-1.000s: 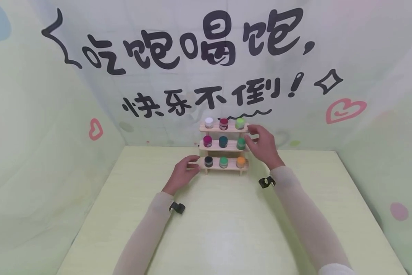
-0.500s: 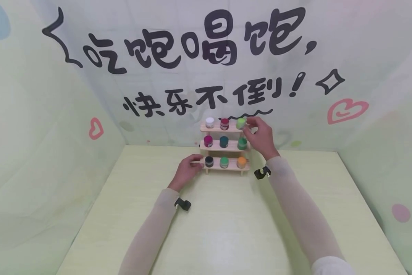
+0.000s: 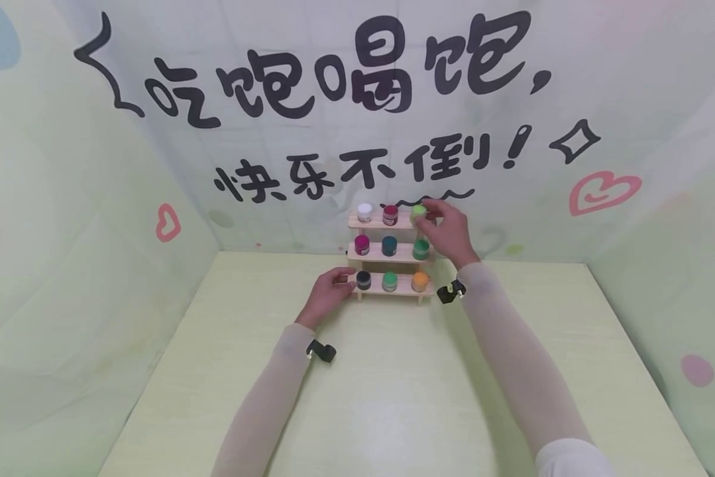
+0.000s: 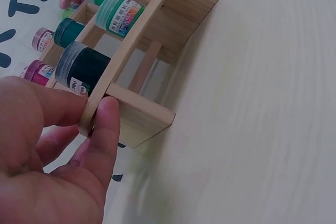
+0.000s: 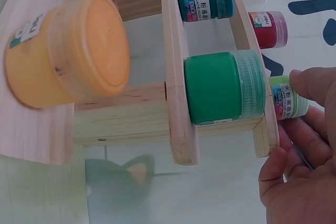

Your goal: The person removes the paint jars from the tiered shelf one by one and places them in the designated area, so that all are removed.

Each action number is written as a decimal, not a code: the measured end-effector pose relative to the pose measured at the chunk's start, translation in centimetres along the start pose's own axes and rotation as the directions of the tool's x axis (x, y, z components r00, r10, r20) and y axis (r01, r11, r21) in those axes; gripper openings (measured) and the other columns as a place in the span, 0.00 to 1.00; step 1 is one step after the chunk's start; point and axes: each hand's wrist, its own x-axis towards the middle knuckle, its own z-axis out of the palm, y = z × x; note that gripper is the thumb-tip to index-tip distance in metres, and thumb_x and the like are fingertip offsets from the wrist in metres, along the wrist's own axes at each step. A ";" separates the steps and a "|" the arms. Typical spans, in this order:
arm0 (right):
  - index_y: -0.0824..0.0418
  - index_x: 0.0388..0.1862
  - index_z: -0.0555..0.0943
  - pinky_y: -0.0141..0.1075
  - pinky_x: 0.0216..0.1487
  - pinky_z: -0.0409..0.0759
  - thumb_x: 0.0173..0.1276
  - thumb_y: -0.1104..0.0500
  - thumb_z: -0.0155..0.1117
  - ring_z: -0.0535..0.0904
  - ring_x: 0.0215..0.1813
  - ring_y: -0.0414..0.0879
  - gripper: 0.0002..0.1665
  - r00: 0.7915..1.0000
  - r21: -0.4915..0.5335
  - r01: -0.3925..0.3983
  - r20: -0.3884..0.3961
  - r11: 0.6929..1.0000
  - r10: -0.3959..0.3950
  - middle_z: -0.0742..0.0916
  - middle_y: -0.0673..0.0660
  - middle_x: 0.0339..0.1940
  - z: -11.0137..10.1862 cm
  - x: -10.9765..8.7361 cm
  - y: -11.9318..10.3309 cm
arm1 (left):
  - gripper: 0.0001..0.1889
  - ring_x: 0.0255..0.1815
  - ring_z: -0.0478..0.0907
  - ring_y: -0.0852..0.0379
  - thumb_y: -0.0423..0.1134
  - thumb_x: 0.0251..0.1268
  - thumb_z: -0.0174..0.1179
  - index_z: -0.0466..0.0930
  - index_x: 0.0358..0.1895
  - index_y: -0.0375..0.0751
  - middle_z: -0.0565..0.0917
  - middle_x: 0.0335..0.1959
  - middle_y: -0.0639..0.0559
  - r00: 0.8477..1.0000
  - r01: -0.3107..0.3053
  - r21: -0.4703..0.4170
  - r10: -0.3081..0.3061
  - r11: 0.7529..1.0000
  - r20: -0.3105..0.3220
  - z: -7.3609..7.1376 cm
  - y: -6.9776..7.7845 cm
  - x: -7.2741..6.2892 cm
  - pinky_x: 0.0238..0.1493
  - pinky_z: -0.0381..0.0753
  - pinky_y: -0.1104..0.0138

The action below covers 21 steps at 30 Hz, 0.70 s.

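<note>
A three-tier wooden rack [image 3: 378,257] stands at the back of the table, bearing rows of small paint jars. My left hand [image 3: 327,291] pinches the left end of its lowest shelf, close beside the black jar [image 4: 84,68]. At the top right, my right hand [image 3: 448,230] holds the light green paint jar [image 5: 282,97] between thumb and fingers, on the top shelf. Just below that hand sits a darker green jar [image 5: 218,88] on the middle shelf. An orange jar [image 5: 68,50] stands at the right of the lowest shelf.
White [image 3: 364,212] and red [image 3: 389,214] jars share the top shelf. Magenta [image 3: 362,244] and teal [image 3: 389,246] jars stand on the middle one. Behind the rack hangs a printed cloth backdrop [image 3: 274,225]; the pale tabletop [image 3: 381,391] stretches in front.
My right hand has moved left and slightly up from beside the rack onto the light green jar. My left hand has shifted slightly right onto the lowest shelf's end.
</note>
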 end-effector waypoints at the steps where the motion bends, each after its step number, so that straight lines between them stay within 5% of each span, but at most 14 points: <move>1: 0.58 0.70 0.80 0.54 0.69 0.80 0.72 0.52 0.71 0.83 0.59 0.55 0.29 1.000 0.001 -0.003 -0.001 1.000 0.003 0.88 0.61 0.60 0.0 0.0 0.0 | 0.21 0.62 0.85 0.45 0.40 0.72 0.68 0.83 0.66 0.46 0.84 0.62 0.41 1.000 0.004 -0.012 -0.004 1.000 0.003 0.0 0.0 0.0 0.61 0.89 0.59; 10: 0.56 0.67 0.83 0.48 0.59 0.84 0.72 0.52 0.73 0.84 0.57 0.54 0.27 1.000 -0.002 -0.001 -0.010 1.000 0.001 0.89 0.59 0.60 -0.9 -0.2 0.0 | 0.21 0.55 0.87 0.52 0.38 0.71 0.69 0.83 0.66 0.47 0.86 0.56 0.42 0.999 0.044 -0.078 -0.044 0.996 0.008 0.2 0.2 0.0 0.54 0.90 0.67; 21: 0.61 0.67 0.83 0.48 0.63 0.89 0.72 0.53 0.73 0.86 0.58 0.55 0.27 0.999 0.055 0.037 -0.027 0.998 -0.036 0.89 0.63 0.60 -2.1 -1.7 0.9 | 0.21 0.56 0.87 0.51 0.38 0.73 0.67 0.82 0.67 0.47 0.86 0.58 0.41 0.999 0.050 -0.067 -0.050 0.997 -0.004 0.3 0.2 -0.3 0.56 0.90 0.65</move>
